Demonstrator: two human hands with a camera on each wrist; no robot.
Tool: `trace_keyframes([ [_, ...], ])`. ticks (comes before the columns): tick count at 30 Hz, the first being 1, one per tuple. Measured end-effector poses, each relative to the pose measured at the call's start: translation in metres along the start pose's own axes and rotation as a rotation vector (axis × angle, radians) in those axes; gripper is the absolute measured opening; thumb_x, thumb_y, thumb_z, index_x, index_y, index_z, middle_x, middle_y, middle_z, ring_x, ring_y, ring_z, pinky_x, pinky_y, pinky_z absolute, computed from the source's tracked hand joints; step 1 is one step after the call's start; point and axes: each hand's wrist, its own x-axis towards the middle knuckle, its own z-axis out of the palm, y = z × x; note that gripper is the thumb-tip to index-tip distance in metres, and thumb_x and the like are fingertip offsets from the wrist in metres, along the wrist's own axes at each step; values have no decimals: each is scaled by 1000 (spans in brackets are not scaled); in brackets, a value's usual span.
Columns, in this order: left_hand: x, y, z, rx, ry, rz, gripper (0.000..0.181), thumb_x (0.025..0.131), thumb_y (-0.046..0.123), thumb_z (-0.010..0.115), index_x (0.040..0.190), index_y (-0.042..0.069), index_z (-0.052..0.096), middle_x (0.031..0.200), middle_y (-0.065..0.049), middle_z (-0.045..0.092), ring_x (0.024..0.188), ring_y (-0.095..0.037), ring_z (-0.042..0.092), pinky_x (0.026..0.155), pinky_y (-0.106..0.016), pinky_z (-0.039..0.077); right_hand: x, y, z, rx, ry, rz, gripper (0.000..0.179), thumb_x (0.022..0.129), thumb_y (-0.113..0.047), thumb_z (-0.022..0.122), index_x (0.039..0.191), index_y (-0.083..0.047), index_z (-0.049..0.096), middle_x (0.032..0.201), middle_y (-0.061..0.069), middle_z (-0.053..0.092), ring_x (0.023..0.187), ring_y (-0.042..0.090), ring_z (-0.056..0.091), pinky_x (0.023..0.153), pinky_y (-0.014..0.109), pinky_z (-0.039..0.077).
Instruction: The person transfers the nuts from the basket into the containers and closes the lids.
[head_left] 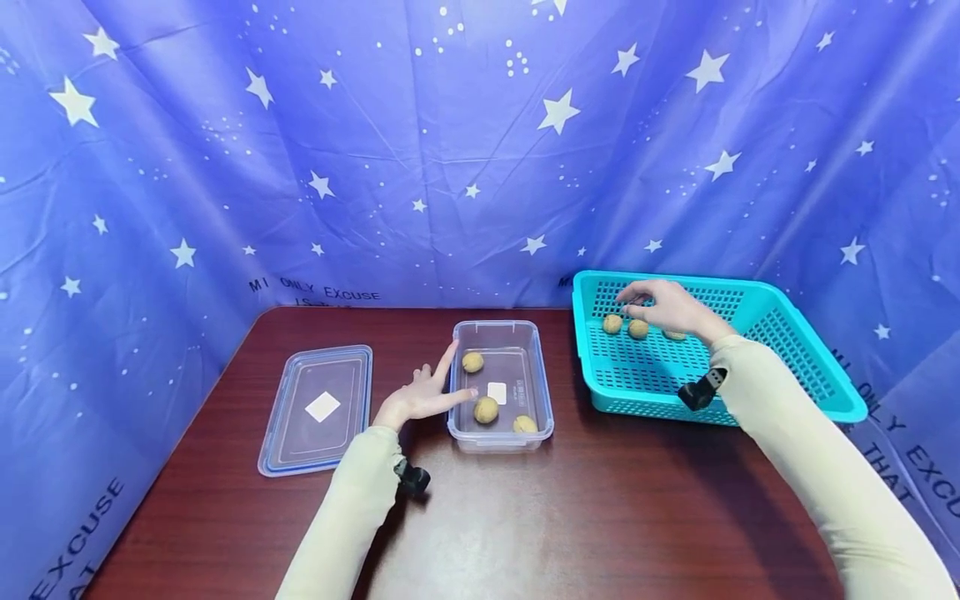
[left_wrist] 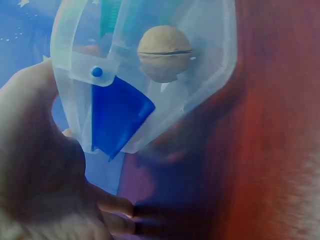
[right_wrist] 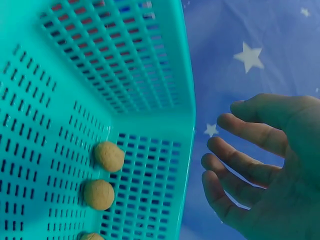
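My left hand [head_left: 423, 396] touches the left side of a clear plastic box [head_left: 501, 443], its thumb and forefinger spread and straight along the rim. Inside the box lie three walnuts, among them a walnut [head_left: 486, 410] near the thumb; a walnut [left_wrist: 165, 53] with a dark seam shows through the wall in the left wrist view. Over the turquoise basket [head_left: 637, 404] hovers my right hand [head_left: 667, 307], fingers loosely bent with nothing between them. Below it, three walnuts sit along the basket's far side, including a walnut [right_wrist: 99, 194] seen in the right wrist view.
A clear lid [head_left: 288, 433] with a blue seal and a white label lies left of the box on the dark red wooden table [head_left: 510, 533]. A blue curtain [head_left: 420, 150] with white stars hangs behind and at both sides.
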Motion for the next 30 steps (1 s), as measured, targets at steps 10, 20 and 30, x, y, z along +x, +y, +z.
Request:
trace_keyframes([
  [10, -6, -3, 4, 7, 64, 36, 89, 92, 57, 48, 156, 28, -7, 147, -42, 16, 138, -53, 11, 104, -69, 11, 12, 18, 3, 23, -53, 42, 35, 101, -12, 50, 128, 9, 52, 121, 29, 56, 111, 43, 52, 89, 56, 43],
  [20, -8, -4, 5, -1, 67, 32, 84, 96, 53, 44, 155, 28, -11, 148, -40, 14, 138, -53, 9, 105, -68, 10, 24, 33, 11, 96, -115, 75, 35, 102, -8, 45, 131, 11, 48, 129, 33, 49, 119, 47, 46, 94, 60, 39],
  [30, -7, -5, 7, -7, 85, 34, 83, 97, 49, 44, 155, 29, -12, 149, -40, 13, 138, -53, 9, 105, -69, 9, 46, 57, 38, 129, -156, 149, 41, 101, -9, 46, 138, 9, 42, 135, 39, 39, 115, 54, 42, 93, 62, 37],
])
